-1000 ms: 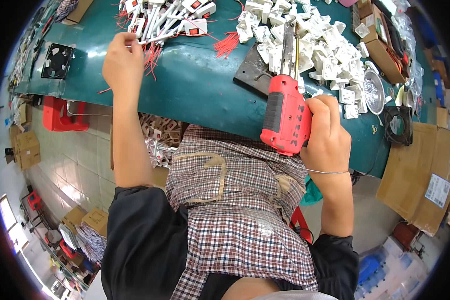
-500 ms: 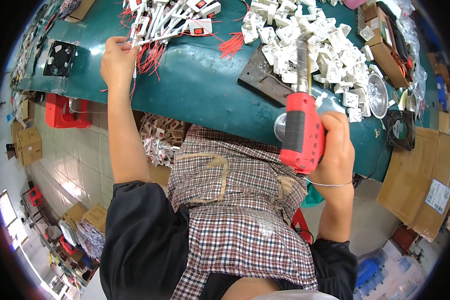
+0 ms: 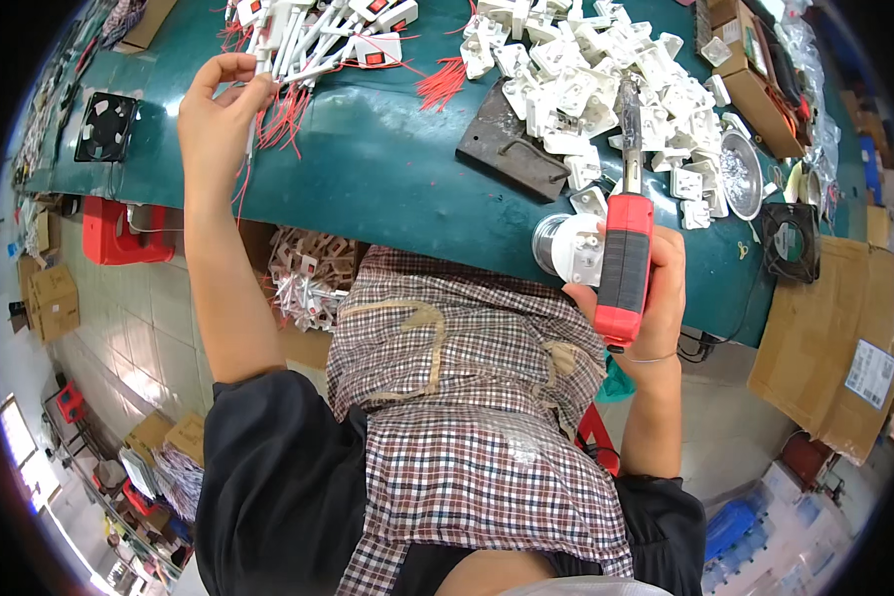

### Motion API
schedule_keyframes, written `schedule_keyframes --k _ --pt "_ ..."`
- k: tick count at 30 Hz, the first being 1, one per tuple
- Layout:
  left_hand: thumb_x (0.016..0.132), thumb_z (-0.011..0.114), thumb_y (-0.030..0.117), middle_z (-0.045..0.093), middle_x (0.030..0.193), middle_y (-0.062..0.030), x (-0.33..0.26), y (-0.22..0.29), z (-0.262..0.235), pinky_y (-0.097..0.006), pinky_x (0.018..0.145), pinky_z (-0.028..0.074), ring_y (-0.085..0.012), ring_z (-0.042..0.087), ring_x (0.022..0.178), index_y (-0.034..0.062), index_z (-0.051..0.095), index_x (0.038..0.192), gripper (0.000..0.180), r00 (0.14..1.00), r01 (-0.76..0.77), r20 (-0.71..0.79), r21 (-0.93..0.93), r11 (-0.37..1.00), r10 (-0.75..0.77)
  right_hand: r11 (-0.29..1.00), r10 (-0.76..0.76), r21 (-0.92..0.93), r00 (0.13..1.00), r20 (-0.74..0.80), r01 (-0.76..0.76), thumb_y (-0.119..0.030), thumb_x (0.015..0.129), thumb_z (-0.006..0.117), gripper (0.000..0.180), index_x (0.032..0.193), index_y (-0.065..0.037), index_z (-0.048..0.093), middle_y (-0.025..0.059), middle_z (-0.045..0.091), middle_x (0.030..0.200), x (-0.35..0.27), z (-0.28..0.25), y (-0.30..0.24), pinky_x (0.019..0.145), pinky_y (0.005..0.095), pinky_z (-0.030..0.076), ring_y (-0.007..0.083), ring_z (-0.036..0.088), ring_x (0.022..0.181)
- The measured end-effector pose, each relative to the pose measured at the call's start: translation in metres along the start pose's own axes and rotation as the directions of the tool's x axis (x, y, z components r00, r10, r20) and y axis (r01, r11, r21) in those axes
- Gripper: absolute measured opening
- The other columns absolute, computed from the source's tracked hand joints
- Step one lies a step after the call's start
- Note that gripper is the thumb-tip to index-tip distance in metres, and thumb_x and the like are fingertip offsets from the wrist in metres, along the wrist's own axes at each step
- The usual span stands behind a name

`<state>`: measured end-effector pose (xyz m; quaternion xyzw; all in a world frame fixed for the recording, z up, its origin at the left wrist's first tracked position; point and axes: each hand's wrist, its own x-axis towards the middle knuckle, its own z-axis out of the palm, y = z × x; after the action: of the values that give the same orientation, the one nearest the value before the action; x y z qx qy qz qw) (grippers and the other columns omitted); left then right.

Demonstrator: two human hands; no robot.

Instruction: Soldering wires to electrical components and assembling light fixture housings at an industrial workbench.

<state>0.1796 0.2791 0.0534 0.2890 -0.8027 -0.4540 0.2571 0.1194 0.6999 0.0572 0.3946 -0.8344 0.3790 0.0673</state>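
Observation:
My left hand (image 3: 217, 119) is at the far left part of the bench. Thumb and fingers pinch a slim white switch piece (image 3: 261, 62) at the edge of a heap of white switch assemblies (image 3: 313, 40) with red rocker buttons and red wires. The held piece is partly hidden by the fingers. My right hand (image 3: 663, 298) grips a red and black soldering gun (image 3: 625, 263) near the bench's front edge, its metal tip pointing away from me. Beside the gun sits a silver solder reel (image 3: 546, 243) with a white, holed face.
A pile of white plastic housings (image 3: 586, 84) covers the back right. In front lies a dark metal block (image 3: 512, 149) with a handle. A metal bowl (image 3: 741, 177) and black fan (image 3: 792, 243) stand right, another fan (image 3: 106, 127) left. Below the bench is a box of switch parts (image 3: 313, 278).
The soldering gun has turned in my right hand and moved slightly right, uncovering the white face beside the reel. My left hand has shifted slightly left, still pinching the switch piece.

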Motion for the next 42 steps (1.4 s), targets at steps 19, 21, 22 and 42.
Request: schedule_keyframes --k 19,21,22,42 --pt "0.085 0.075 -0.002 0.074 0.094 -0.0103 -0.170 0.106 0.123 -0.027 0.059 0.055 -0.0176 0.073 0.075 0.0014 0.065 0.099 0.017 0.889 -0.145 0.361 -0.357 0.923 0.280 0.846 0.334 0.508 0.903 -0.270 -0.161 0.015 0.091 0.064 0.050 0.131 0.000 0.039 0.0105 0.051 0.118 0.016 -0.002 -0.045 0.078 0.0295 0.058 0.0223 0.072 0.095" --pt "0.084 0.075 -0.003 0.074 0.094 -0.0107 -0.175 0.112 0.122 -0.027 0.057 0.054 -0.0181 0.072 0.074 0.0017 0.065 0.099 0.019 0.893 -0.225 0.313 -0.310 0.924 0.322 0.833 0.460 0.463 0.845 -0.272 -0.304 0.009 0.093 0.065 0.047 0.131 0.001 0.038 0.0128 0.063 0.110 0.013 0.004 -0.043 0.079 0.0276 0.057 0.0192 0.071 0.094" --pt "0.083 0.076 -0.004 0.074 0.094 -0.0111 -0.176 0.114 0.123 -0.028 0.055 0.054 -0.0185 0.072 0.072 0.0020 0.065 0.098 0.020 0.893 -0.297 0.266 -0.257 0.919 0.363 0.832 0.460 0.465 0.845 -0.273 -0.303 0.009 0.093 0.065 0.047 0.131 0.001 0.038 0.0128 0.063 0.110 0.014 0.005 -0.047 0.079 0.0276 0.057 0.0192 0.071 0.094" --pt "0.096 0.070 0.012 0.073 0.098 -0.0096 -0.173 0.114 0.125 -0.028 0.064 0.056 -0.0133 0.069 0.067 0.0069 0.056 0.141 0.047 0.689 0.087 0.682 -0.415 0.906 0.246 0.772 0.493 0.568 0.832 -0.256 -0.283 0.021 0.082 0.061 0.053 0.129 -0.001 0.047 0.0098 0.054 0.119 0.002 0.001 -0.043 0.085 0.0297 0.053 0.0121 0.063 0.091"
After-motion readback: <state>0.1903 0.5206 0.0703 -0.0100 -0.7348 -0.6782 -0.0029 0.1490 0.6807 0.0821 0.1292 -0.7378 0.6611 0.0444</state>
